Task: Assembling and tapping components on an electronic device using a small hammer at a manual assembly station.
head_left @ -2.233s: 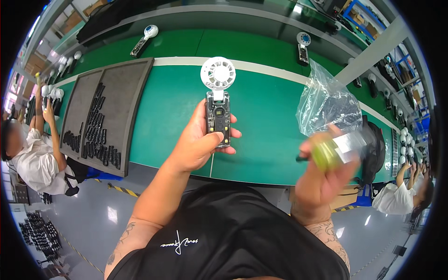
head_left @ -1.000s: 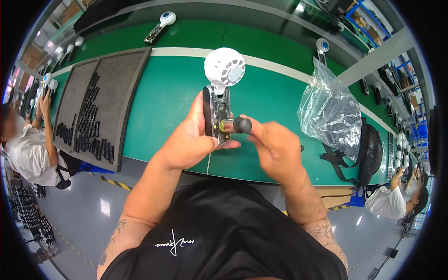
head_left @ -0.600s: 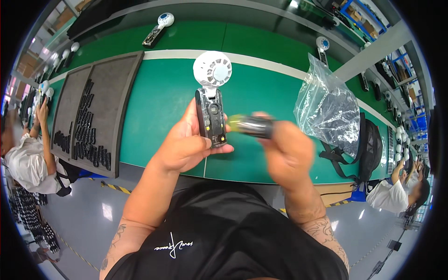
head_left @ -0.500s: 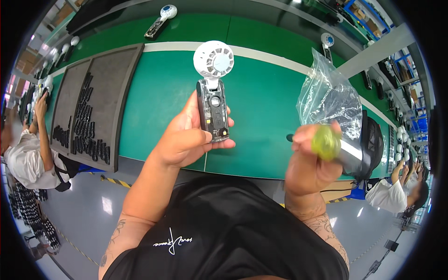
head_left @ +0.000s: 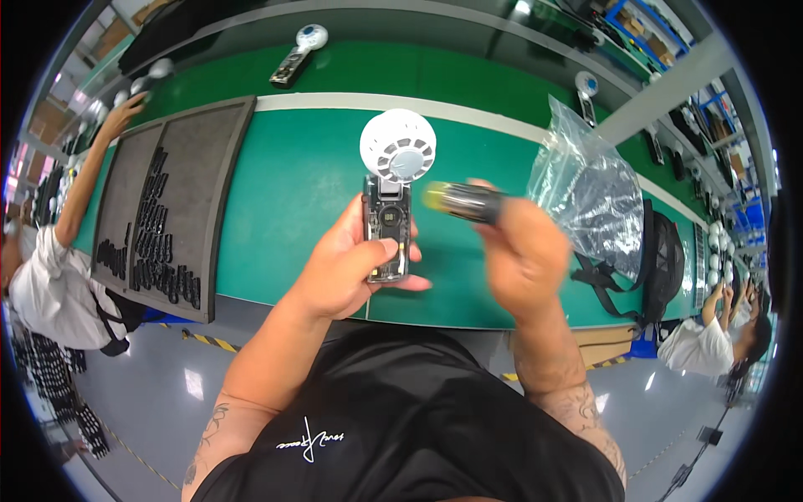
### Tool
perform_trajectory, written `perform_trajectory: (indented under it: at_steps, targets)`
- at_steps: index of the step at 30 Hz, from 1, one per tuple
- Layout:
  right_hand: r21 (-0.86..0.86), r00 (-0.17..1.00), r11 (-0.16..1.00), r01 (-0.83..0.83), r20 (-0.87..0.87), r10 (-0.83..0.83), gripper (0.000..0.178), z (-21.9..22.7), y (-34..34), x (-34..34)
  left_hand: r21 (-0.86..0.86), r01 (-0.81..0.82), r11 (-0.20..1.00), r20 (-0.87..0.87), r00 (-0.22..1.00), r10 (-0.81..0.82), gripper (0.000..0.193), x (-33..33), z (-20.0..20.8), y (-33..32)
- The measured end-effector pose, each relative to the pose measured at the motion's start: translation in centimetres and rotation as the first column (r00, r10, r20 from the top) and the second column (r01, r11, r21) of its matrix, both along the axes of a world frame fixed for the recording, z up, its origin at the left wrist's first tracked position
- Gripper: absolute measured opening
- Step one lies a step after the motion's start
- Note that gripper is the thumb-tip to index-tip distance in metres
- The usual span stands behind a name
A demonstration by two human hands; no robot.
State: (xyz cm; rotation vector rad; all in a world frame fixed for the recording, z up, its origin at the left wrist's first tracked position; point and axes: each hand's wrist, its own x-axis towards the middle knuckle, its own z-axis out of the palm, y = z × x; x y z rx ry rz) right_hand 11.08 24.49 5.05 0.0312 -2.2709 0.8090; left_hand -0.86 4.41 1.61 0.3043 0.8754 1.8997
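Note:
Upright above the green bench, a handheld fan is gripped in my left hand, thumb pressed on its lower front. It has a white round head with vents round a pale disc, and a see-through handle with dark parts inside. My right hand is closed round a short, dark, rounded tool with a yellow-green end. That end points left, close to the fan's handle and apart from it. Motion smears the tool, so its kind cannot be made out.
A grey divided tray with several small black parts lies at the left. A clear plastic bag and a black bag lie at the right. Another fan lies on the dark green strip behind. A person works at the left.
My right hand has swung left toward the fan, turning the tool's yellow-green end leftward. The fan sits slightly lower in view, still in my left hand. The left co-worker's arm has reached farther up.

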Motion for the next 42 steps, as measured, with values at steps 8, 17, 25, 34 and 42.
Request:
perform_trajectory:
  at_steps: [8, 17, 25, 34, 42]
  targets:
    - [-0.013, 0.962, 0.991, 0.135, 0.241, -0.127, 0.029, -0.9, 3.5, 0.7, -0.016, -0.101, 0.995, 0.046, 0.994, 0.101, 0.042, -1.8, -1.7, -0.2]
    - [-0.041, 0.95, 0.981, 0.191, 0.26, -0.174, 0.034, -1.6, 3.4, 0.1, -0.06, -0.191, 0.98, -0.102, 0.978, 0.184, 0.039, -2.5, -2.4, 0.2]
    - [-0.609, 0.656, 0.36, -0.707, -0.374, 0.655, 0.041, 7.9, -1.1, 3.9, 0.044, -0.132, 0.99, -0.015, 0.991, 0.133, 0.046, -3.1, -4.1, 0.5]
    - [-0.499, 0.29, -0.012, -0.866, -0.522, 0.802, 0.021, 8.3, -2.3, 3.3, 0.002, -0.131, 0.991, -0.127, 0.983, 0.13, 0.052, -3.4, -4.1, 0.0]
    - [-0.657, 0.449, 0.007, -0.754, -0.506, 0.736, 0.017, 5.6, 0.7, 8.3, -0.11, -0.211, 0.971, -0.177, 0.966, 0.19, 0.054, -3.2, -2.9, 0.9]
